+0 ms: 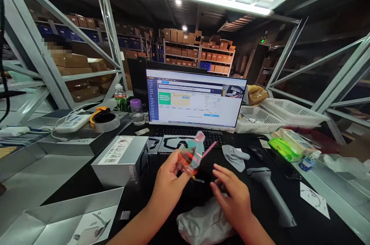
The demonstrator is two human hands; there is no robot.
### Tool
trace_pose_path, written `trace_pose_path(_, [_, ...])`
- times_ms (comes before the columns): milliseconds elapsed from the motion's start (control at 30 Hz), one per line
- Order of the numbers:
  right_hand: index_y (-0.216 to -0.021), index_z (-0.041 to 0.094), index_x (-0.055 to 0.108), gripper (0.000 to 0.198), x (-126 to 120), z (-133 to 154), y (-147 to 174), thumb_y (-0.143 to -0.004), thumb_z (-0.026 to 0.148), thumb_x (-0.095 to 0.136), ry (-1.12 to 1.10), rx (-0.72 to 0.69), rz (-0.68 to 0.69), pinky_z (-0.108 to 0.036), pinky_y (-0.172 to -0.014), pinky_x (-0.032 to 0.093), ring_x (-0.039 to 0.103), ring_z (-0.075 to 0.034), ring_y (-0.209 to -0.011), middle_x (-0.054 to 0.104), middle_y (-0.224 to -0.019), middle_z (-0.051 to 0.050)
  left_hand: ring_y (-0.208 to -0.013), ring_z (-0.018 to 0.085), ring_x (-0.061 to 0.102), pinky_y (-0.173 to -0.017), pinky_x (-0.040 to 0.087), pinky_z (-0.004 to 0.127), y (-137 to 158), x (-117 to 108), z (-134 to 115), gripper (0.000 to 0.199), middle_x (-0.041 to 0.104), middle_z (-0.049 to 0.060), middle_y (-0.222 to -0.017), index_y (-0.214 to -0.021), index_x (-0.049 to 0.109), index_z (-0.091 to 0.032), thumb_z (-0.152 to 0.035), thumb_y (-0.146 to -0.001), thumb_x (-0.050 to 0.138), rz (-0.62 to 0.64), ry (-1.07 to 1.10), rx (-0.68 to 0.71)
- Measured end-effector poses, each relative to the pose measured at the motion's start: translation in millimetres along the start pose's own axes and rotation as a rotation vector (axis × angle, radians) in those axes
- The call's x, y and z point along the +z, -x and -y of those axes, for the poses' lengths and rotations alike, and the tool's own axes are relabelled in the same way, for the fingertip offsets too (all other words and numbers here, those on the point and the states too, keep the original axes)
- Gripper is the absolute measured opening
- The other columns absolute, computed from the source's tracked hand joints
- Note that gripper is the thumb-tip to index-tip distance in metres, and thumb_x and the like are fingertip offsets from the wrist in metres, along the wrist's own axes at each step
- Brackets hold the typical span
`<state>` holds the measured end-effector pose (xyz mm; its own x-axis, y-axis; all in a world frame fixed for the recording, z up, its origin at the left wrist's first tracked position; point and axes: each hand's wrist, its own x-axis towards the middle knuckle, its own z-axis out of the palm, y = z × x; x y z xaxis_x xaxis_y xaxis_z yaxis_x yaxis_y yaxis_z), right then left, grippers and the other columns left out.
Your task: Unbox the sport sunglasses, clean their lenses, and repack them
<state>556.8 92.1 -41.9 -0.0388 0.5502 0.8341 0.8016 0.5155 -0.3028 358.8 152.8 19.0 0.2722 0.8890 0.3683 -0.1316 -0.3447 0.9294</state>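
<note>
My left hand (pixel 169 181) is closed, thumb and fingers pinching a small shiny, see-through item with orange, teal and pink parts (pixel 194 150); its exact kind is blurred. A thin pink stick (pixel 209 149) juts from its right side. To the right, my right hand (pixel 232 191) is empty with its fingers apart and slightly bent. A crumpled light grey cloth pouch (pixel 199 222) lies below and beside that hand. Just behind the held item are the box with a black headset picture (pixel 170 143) and the black keyboard (pixel 218 140).
A monitor (pixel 196 102) stands at the back. On the left are a grey box (pixel 115 160), an opened box (pixel 34 224) and a tape dispenser (pixel 105 121). A barcode scanner (pixel 273 195), grey cloth (pixel 234 157), sanitizer bottle (pixel 310 161) and white baskets (pixel 258 119) occupy the right.
</note>
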Motion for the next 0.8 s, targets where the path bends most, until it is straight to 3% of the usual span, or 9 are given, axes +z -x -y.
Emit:
trace_pose_path(100, [-0.146,0.032,0.046,0.055,-7.2,-1.7,-15.2,-0.095,0.017,0.059,-0.292,0.243,0.046,-0.026,-0.061,0.059,0.071,-0.014,-0.073,0.067,-0.133,-0.011,-0.128,0.026,0.06,-0.11,0.048,0.044,0.8,-6.4,-9.6,0.037,0.065,0.008,-0.138,-0.119,0.068,-0.024,-0.014,-0.085,0.058,0.086,-0.406,0.235])
trace_pose_path(200, [-0.155,0.033,0.032,0.078,-9.9,-2.5,-42.9,-0.088,0.025,0.071,-0.498,0.339,0.164,-0.029,-0.07,0.06,0.071,-0.019,-0.093,0.053,-0.15,-0.014,-0.132,0.024,0.058,-0.114,0.045,0.043,-2.6,-6.7,-20.1,0.046,0.063,0.006,-0.142,-0.124,0.068,-0.026,-0.01,-0.083,0.054,0.253,-0.57,0.336])
trace_pose_path(267, [-0.143,0.026,0.051,0.062,-8.4,-5.9,-64.8,-0.087,0.036,0.073,-0.597,0.368,0.257,-0.033,-0.078,0.059,0.07,-0.022,-0.099,0.064,-0.136,-0.013,-0.122,0.023,0.065,-0.108,0.049,0.039,-7.8,-5.8,-27.6,0.049,0.069,0.005,-0.133,-0.126,0.068,-0.027,-0.011,-0.081,0.057,0.31,-0.622,0.318])
trace_pose_path(367, [-0.109,0.02,0.072,0.035,-7.1,-14.4,-94.6,-0.092,0.05,0.064,-0.668,0.371,0.309,-0.036,-0.081,0.057,0.07,-0.024,-0.093,0.075,-0.103,-0.009,-0.101,0.02,0.072,-0.089,0.057,0.031,-16.9,-8.6,-37.8,0.048,0.076,0.002,-0.115,-0.127,0.068,-0.028,-0.015,-0.081,0.059,0.244,-0.667,0.228])
trace_pose_path(467, [-0.101,0.021,0.072,0.028,-15.6,-20.8,-113.4,-0.096,0.046,0.06,-0.488,0.256,0.33,-0.037,-0.088,0.053,0.067,-0.024,-0.101,0.073,-0.106,-0.007,-0.085,0.018,0.072,-0.067,0.055,0.024,-23.0,-18.7,-43.7,0.047,0.078,0.001,-0.098,-0.126,0.068,-0.026,-0.017,-0.081,0.06,0.167,-0.664,0.161])
trace_pose_path(567, [-0.092,0.021,0.068,0.023,-32.8,-26.4,-119.0,-0.1,0.039,0.056,-0.378,0.168,0.545,-0.032,-0.083,0.05,0.064,-0.019,-0.088,0.071,-0.092,-0.003,-0.088,0.019,0.073,-0.071,0.057,0.025,-23.6,-32.4,-46.8,0.047,0.077,0.003,-0.098,-0.125,0.069,-0.024,-0.016,-0.079,0.06,0.141,-0.603,0.138])
trace_pose_path(700, [-0.087,0.018,0.066,0.029,-52.1,-43.8,-114.1,-0.096,0.045,0.061,-0.611,0.307,0.777,-0.026,-0.068,0.05,0.061,-0.016,-0.072,0.066,-0.077,-0.001,-0.088,0.02,0.074,-0.077,0.059,0.027,-15.3,-47.2,-53.4,0.04,0.078,0.003,-0.1,-0.115,0.073,-0.024,-0.016,-0.078,0.058,0.087,-0.592,0.134])
trace_pose_path(800, [-0.09,0.017,0.068,0.031,-55.3,-63.8,-109.0,-0.086,0.047,0.073,-0.752,0.447,0.8,-0.026,-0.065,0.049,0.061,-0.016,-0.071,0.067,-0.081,-0.002,-0.09,0.02,0.073,-0.063,0.056,0.021,-6.1,-53.4,-59.8,0.033,0.078,0.002,-0.102,-0.11,0.074,-0.026,-0.02,-0.08,0.063,0.075,-0.666,0.151])
